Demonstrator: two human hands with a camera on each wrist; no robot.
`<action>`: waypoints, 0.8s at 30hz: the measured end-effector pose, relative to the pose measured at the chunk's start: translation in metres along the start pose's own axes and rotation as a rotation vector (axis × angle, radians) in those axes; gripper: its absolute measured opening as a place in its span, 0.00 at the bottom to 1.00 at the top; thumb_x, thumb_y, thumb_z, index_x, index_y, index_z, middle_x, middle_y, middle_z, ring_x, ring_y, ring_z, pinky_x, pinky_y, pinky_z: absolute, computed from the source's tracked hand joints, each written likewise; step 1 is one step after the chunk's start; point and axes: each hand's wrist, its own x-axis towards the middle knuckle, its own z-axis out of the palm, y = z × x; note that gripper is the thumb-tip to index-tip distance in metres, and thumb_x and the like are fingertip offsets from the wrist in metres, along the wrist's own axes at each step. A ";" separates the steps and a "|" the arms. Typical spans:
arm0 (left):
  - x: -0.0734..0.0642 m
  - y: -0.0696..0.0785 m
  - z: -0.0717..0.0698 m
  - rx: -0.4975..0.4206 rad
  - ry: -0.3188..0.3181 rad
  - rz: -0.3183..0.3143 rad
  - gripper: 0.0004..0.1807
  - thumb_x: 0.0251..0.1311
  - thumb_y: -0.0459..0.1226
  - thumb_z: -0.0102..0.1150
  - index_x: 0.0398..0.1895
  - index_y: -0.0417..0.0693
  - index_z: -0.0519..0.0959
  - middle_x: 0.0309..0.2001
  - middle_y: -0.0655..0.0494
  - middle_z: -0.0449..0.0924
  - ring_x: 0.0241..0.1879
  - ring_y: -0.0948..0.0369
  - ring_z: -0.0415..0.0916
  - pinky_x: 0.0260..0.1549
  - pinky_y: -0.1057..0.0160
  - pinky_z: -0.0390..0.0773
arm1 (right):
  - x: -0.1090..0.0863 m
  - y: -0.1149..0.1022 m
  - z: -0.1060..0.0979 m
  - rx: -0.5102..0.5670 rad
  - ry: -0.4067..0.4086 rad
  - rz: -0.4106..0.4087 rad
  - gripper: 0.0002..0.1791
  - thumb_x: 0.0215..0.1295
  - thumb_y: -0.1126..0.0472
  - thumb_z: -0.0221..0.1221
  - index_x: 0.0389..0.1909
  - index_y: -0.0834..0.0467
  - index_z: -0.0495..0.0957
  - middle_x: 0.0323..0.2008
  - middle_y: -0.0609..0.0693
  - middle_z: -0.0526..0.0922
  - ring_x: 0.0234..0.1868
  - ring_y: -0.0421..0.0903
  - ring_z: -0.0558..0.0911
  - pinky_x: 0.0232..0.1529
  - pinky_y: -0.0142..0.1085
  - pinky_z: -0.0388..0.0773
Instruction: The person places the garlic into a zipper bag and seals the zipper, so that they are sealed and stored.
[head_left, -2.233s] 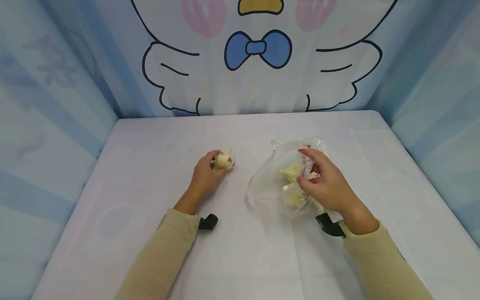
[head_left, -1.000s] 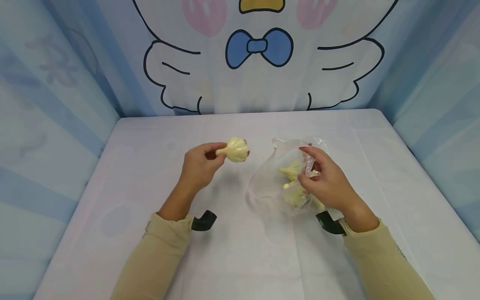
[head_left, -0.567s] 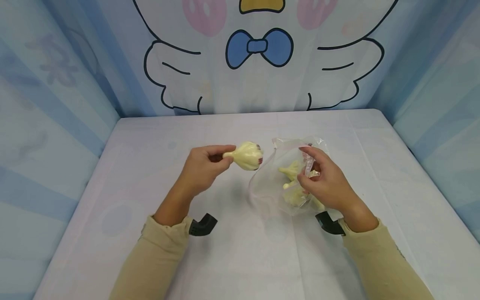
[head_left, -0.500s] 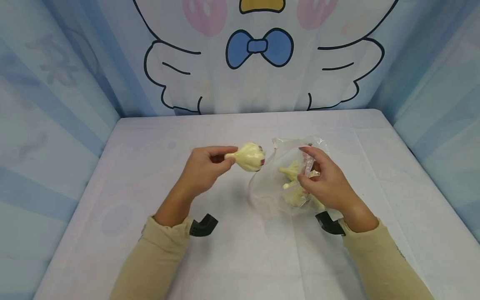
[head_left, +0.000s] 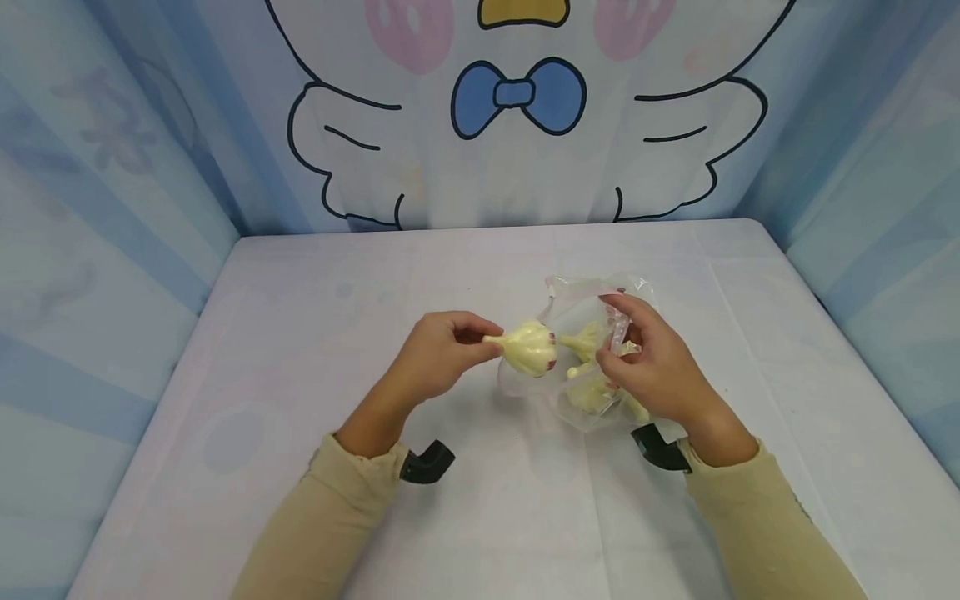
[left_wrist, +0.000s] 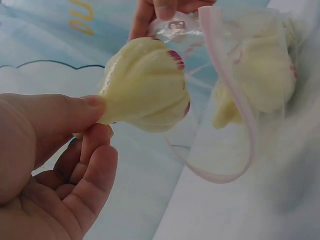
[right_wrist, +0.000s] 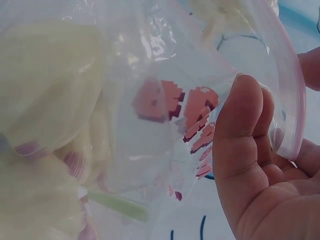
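My left hand [head_left: 442, 354] pinches a garlic bulb [head_left: 529, 348] by its stem between thumb and fingertips. The bulb is pale yellow with purplish marks at its base, which points toward the bag. In the left wrist view the bulb [left_wrist: 145, 87] hangs before the mouth of a clear plastic zip bag [left_wrist: 250, 150] with a pink rim. My right hand [head_left: 656, 358] holds the bag's edge, so the mouth gapes toward the left. Inside the bag lie several more garlic bulbs [right_wrist: 47, 85], partly hidden by the film and the right hand. Red print [right_wrist: 200, 107] shows on the plastic.
A white cloth covers the table [head_left: 247, 358]. Behind it hangs a curtain [head_left: 517, 175] with a cartoon figure and a blue bow tie, and blue patterned curtains [head_left: 90, 292] close in the sides. Black wrist mounts [head_left: 427, 462] stick out from the beige sleeves [head_left: 330, 508].
My left hand has raised the garlic bulb off the table, turned it stem-to-hand, and carried it right to the bag's mouth. The right hand has stayed at the bag.
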 end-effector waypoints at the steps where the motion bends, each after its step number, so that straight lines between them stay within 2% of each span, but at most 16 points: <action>1: 0.001 -0.001 0.003 0.003 -0.007 -0.015 0.10 0.60 0.39 0.71 0.44 0.49 0.88 0.40 0.57 0.83 0.41 0.58 0.78 0.39 0.61 0.81 | 0.000 0.000 0.000 0.001 0.000 -0.001 0.35 0.65 0.72 0.58 0.72 0.65 0.60 0.68 0.61 0.63 0.39 0.52 0.74 0.31 0.30 0.82; 9: 0.011 -0.010 0.020 0.050 -0.023 -0.087 0.10 0.59 0.41 0.73 0.42 0.50 0.88 0.37 0.59 0.83 0.37 0.60 0.79 0.36 0.62 0.79 | -0.001 0.002 0.001 0.007 0.000 -0.020 0.35 0.64 0.73 0.57 0.72 0.64 0.61 0.68 0.60 0.63 0.38 0.51 0.74 0.30 0.31 0.82; 14: 0.018 -0.018 0.029 0.070 0.007 -0.095 0.12 0.57 0.42 0.74 0.42 0.50 0.88 0.35 0.60 0.84 0.35 0.61 0.79 0.33 0.63 0.79 | -0.002 0.001 0.000 0.024 -0.003 -0.025 0.34 0.64 0.74 0.57 0.72 0.65 0.61 0.65 0.60 0.65 0.37 0.49 0.75 0.29 0.32 0.82; 18: 0.020 -0.019 0.035 0.112 0.041 -0.062 0.12 0.56 0.43 0.74 0.41 0.49 0.89 0.35 0.60 0.85 0.35 0.62 0.79 0.33 0.64 0.78 | -0.002 0.001 0.000 0.033 -0.006 -0.024 0.34 0.64 0.74 0.57 0.72 0.65 0.61 0.62 0.61 0.66 0.35 0.48 0.75 0.29 0.32 0.82; 24: 0.020 -0.021 0.044 0.182 0.086 0.024 0.12 0.60 0.40 0.71 0.45 0.45 0.88 0.38 0.57 0.87 0.38 0.62 0.80 0.34 0.66 0.80 | -0.002 0.001 0.000 0.036 -0.006 -0.032 0.34 0.64 0.75 0.57 0.71 0.67 0.61 0.58 0.61 0.68 0.35 0.47 0.75 0.29 0.32 0.82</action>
